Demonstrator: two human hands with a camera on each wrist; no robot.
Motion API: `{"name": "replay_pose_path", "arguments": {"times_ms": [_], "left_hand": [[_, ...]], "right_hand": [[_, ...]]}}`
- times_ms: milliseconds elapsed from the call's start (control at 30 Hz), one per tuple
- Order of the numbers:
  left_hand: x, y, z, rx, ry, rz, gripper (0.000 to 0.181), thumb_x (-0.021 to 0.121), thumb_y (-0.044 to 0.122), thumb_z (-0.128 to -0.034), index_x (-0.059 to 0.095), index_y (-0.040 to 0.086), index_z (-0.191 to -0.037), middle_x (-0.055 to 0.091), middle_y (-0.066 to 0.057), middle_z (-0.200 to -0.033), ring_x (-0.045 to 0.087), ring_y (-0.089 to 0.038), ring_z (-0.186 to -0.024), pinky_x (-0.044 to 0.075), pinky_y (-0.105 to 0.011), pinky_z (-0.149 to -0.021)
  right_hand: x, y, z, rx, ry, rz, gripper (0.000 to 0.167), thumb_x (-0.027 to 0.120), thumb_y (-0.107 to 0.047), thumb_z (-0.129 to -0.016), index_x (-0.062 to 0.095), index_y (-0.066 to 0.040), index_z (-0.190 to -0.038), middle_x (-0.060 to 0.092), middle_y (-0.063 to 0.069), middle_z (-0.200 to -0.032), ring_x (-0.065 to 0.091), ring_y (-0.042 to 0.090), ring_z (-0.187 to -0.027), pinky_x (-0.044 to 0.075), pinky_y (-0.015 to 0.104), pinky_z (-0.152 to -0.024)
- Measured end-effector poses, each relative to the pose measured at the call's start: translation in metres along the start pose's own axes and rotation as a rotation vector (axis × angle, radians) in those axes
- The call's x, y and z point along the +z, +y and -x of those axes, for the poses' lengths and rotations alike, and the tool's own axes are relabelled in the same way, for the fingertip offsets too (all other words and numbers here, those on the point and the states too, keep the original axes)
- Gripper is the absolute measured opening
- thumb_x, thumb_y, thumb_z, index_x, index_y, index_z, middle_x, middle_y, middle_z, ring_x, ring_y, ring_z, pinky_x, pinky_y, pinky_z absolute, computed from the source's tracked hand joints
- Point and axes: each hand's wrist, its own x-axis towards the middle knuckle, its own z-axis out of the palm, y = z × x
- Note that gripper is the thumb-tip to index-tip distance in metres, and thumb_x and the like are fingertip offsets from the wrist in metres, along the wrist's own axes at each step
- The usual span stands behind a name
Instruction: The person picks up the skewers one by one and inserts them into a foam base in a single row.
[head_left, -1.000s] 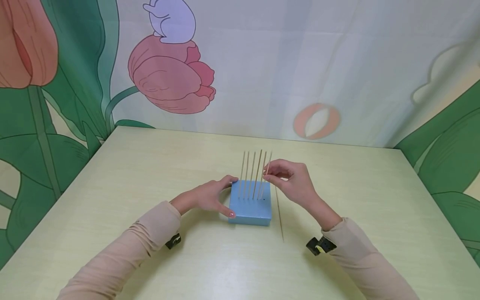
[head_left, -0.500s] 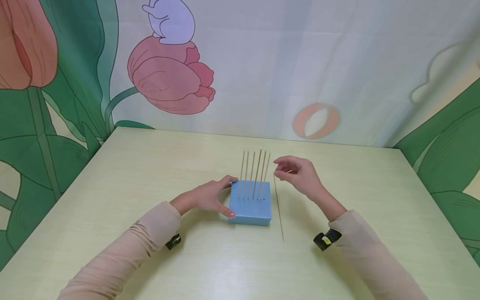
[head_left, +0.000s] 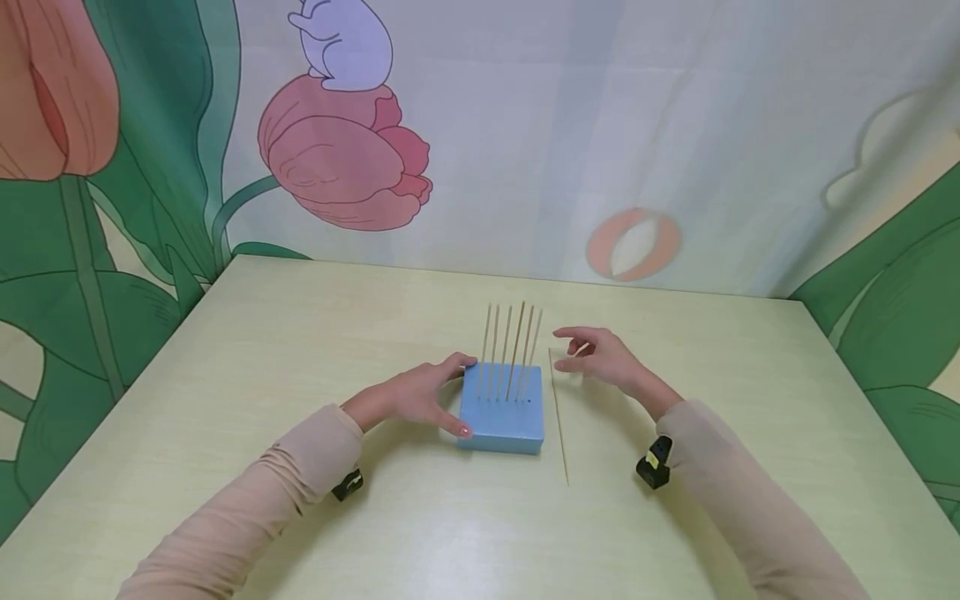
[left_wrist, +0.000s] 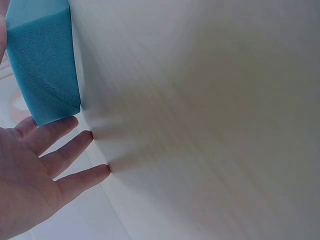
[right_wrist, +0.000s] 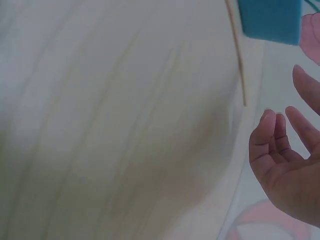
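Observation:
A blue foam block point(head_left: 501, 423) sits on the table, several thin wooden sticks point(head_left: 513, 346) standing upright in a row in its top. My left hand point(head_left: 416, 392) holds the block by its left side, thumb at the near corner and fingers at the far one. The left wrist view shows the fingertips point(left_wrist: 70, 122) against the end of the block point(left_wrist: 47, 65). To the right, one loose stick point(head_left: 558, 417) lies flat on the table. My right hand point(head_left: 603, 358) hovers by its far end, thumb and fingers apart, holding nothing; in the right wrist view a gap separates it from the stick point(right_wrist: 239, 60).
A pale wooden table point(head_left: 480, 533) extends around the block. Behind its far edge hangs a curtain point(head_left: 510, 150) printed with flowers and leaves. Small dark devices are strapped at both wrists, the right one point(head_left: 655, 463) below the sleeve.
My right hand has left the rightmost upright stick, moved right, then lowered toward the loose stick with its fingers spreading. The left hand and block have stayed put.

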Motion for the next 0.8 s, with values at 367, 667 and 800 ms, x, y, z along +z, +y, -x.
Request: {"name": "replay_pose_path", "arguments": {"times_ms": [367, 667, 800], "left_hand": [[0.001, -0.001, -0.001, 0.012, 0.002, -0.007, 0.099, 0.079, 0.039, -0.0684, 0.019, 0.01, -0.142, 0.03, -0.018, -0.144, 0.027, -0.028, -0.132, 0.025, -0.042, -0.104], [0.0, 0.0, 0.0, 0.004, 0.001, -0.014, 0.099, 0.078, 0.04, -0.0684, 0.019, 0.01, -0.141, 0.03, -0.018, -0.143, 0.027, -0.03, -0.132, 0.026, -0.042, -0.104], [0.0, 0.0, 0.0, 0.008, 0.004, -0.012, 0.099, 0.078, 0.04, -0.068, 0.019, 0.01, -0.142, 0.03, -0.018, -0.143, 0.027, -0.029, -0.132, 0.026, -0.043, -0.104]], "right_hand": [[0.002, 0.012, -0.007, -0.027, -0.112, 0.219, 0.07, 0.077, -0.018, -0.073, 0.045, 0.0, -0.132, 0.044, 0.012, -0.081, 0.036, 0.02, -0.071, 0.031, 0.031, -0.061], [0.006, 0.013, -0.008, -0.021, -0.158, 0.381, 0.085, 0.079, -0.028, -0.069, 0.036, -0.002, -0.138, 0.043, 0.014, -0.094, 0.039, 0.025, -0.086, 0.033, 0.033, -0.071], [0.006, 0.011, -0.007, -0.021, -0.159, 0.391, 0.082, 0.079, -0.026, -0.07, 0.038, -0.001, -0.137, 0.042, 0.014, -0.092, 0.038, 0.025, -0.085, 0.033, 0.033, -0.07]]}}
